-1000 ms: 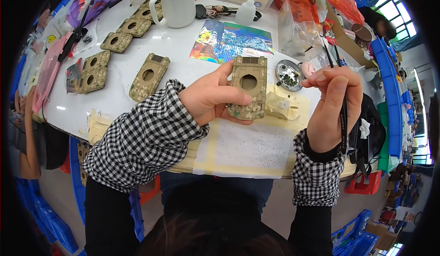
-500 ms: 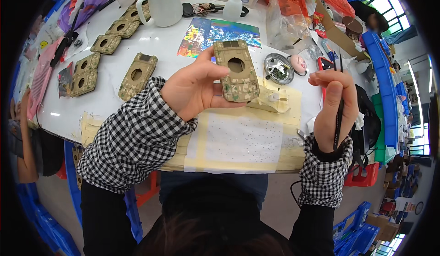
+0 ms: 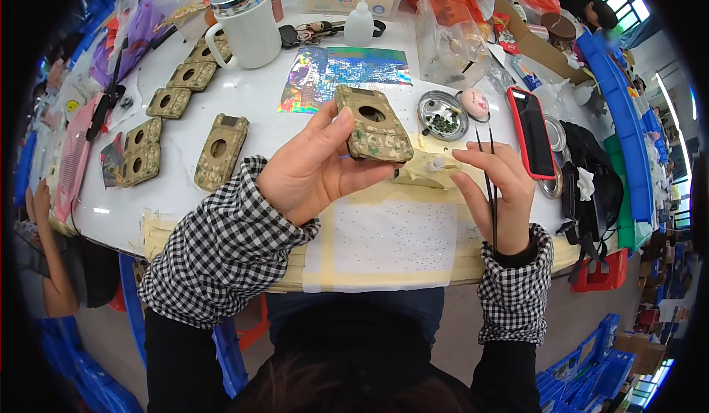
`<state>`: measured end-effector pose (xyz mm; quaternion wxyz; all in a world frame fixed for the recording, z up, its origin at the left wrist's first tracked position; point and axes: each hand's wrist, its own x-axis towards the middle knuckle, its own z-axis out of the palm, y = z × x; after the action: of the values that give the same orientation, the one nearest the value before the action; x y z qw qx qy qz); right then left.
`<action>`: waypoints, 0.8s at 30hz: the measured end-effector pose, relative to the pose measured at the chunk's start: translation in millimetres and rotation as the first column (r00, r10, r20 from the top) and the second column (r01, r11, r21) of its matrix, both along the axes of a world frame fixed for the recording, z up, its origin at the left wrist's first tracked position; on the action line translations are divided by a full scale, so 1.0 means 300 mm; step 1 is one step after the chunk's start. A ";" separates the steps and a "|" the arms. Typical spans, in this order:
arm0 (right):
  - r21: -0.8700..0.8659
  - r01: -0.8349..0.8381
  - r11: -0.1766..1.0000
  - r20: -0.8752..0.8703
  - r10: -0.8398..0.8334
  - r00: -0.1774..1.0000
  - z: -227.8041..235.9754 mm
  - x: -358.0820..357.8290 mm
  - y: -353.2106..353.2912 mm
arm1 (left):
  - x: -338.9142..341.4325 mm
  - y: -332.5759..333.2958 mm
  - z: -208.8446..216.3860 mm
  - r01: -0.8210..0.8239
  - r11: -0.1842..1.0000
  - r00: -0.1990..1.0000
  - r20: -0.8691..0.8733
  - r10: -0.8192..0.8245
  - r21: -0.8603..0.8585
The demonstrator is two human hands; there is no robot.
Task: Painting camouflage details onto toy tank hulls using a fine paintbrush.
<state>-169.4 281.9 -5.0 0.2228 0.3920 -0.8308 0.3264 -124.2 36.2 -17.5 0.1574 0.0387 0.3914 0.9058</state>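
Observation:
My left hand (image 3: 306, 168) grips a camouflage toy tank hull (image 3: 385, 136) by its side edges, thumb near the round hole in its top. The hull is tilted, held over the bench. My right hand (image 3: 508, 199) holds black tweezers (image 3: 492, 191) against the palm, points upward, with thumb and forefinger apart. Those fingertips are close to a yellow-taped block (image 3: 425, 174) with a small whitish piece on it. Behind it stands a round metal dish (image 3: 463, 130) with small dark green parts. Below both hands lies white dotted paper (image 3: 391, 243), taped to the bench edge.
Several more camouflage hulls (image 3: 221, 151) lie at the left. Farther back are a white mug (image 3: 251, 32), a squeeze bottle (image 3: 360, 25) and a shiny holographic sheet (image 3: 310, 80). A red-cased phone (image 3: 533, 136) and black bag (image 3: 602, 169) are at the right. Another person's arm (image 3: 55, 254) shows far left.
My right hand has moved left, with the tweezers, toward the taped block. My left hand has tilted the hull. The whole view has shifted a little, uncovering the phone.

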 end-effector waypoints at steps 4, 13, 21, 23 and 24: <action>-0.006 -0.013 1.000 -0.018 0.013 1.000 -0.007 -0.004 -0.011 | 0.000 0.002 -0.009 -0.004 0.999 0.999 0.047 0.001 0.049; -0.050 0.013 0.999 -0.037 -0.015 0.999 0.020 0.010 -0.010 | 0.000 -0.004 -0.024 0.017 0.996 0.996 0.083 -0.024 0.083; -0.250 -0.135 0.959 0.070 0.157 0.985 0.167 0.036 -0.086 | 0.010 -0.003 -0.015 0.081 0.990 0.992 0.092 -0.091 0.114; -0.402 -0.165 0.901 0.244 0.279 0.929 0.141 0.032 -0.134 | 0.011 -0.002 -0.015 0.099 0.984 0.990 0.090 -0.113 0.145; -0.479 -0.162 0.863 0.313 0.340 0.887 0.121 0.031 -0.146 | 0.009 -0.001 -0.014 0.105 0.982 0.988 0.091 -0.121 0.159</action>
<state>-160.1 238.0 31.4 0.0914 0.3658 -0.7032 0.6027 -121.4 35.9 -21.7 0.2247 0.0272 0.3089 0.9238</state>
